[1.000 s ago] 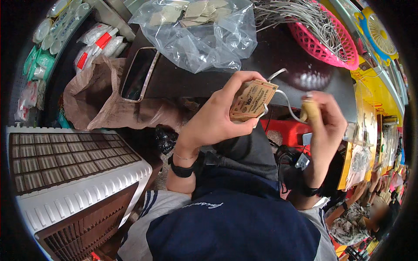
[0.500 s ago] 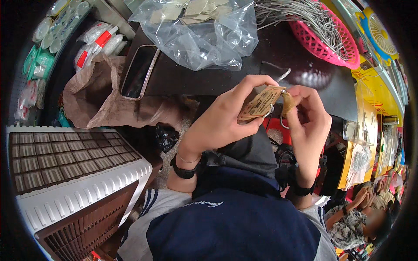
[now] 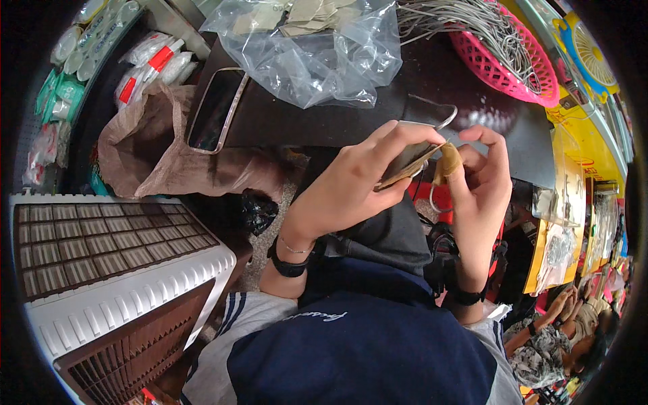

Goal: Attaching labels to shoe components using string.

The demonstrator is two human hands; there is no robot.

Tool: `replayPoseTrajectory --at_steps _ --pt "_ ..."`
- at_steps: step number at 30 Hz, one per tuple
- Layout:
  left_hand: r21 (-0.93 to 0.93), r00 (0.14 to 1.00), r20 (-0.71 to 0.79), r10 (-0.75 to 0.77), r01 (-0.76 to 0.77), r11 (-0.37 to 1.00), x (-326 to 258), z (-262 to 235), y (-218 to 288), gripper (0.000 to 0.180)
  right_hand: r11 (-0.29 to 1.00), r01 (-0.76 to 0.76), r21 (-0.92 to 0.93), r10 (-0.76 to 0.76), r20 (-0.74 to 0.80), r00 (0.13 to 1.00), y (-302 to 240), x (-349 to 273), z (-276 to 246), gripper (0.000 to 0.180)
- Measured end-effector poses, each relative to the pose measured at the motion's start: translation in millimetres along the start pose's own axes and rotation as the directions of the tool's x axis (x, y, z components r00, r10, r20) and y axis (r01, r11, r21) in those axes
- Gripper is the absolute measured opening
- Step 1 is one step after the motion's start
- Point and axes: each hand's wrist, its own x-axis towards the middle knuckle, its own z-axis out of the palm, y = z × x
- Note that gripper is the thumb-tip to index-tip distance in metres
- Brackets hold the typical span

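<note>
My left hand is closed around a small stack of brown cardboard tags, now seen nearly edge-on between thumb and fingers. A grey cord loops out above the tags, and another stretch of it hangs below, between my hands. Just right of the tags is my right hand, its thumb and index finger apart and the other fingers curled. A tan cover wraps the right thumb, whose tip is close to the tags' edge. Whether it touches them I cannot tell.
On the dark table lie a clear plastic bag with cardboard pieces, a phone, and a pink basket of grey cords. A brown sack and a white air cooler stand left. Another person is at far right.
The tags have tilted from showing their printed face to nearly edge-on. My right index finger has lifted away from the thumb, opening the pinch at the tags' corner.
</note>
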Motion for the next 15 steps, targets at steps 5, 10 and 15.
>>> replayPoseTrajectory --at_steps 5,10,15 --pt "0.005 1.000 0.012 0.022 -0.022 1.000 0.5 -0.7 -0.4 0.050 0.879 -0.189 0.437 0.062 0.287 0.956 3.5 -0.5 -4.1 0.016" --pt "0.070 1.000 0.016 0.024 -0.025 0.997 -0.1 -3.0 -0.3 0.047 0.865 -0.240 0.441 0.091 0.333 0.938 6.0 1.5 -9.4 0.016" --pt "0.013 1.000 0.012 0.028 -0.029 1.000 -1.6 -8.5 -1.4 0.040 0.831 -0.290 0.474 0.062 0.441 0.896 6.6 3.7 -16.5 0.016"
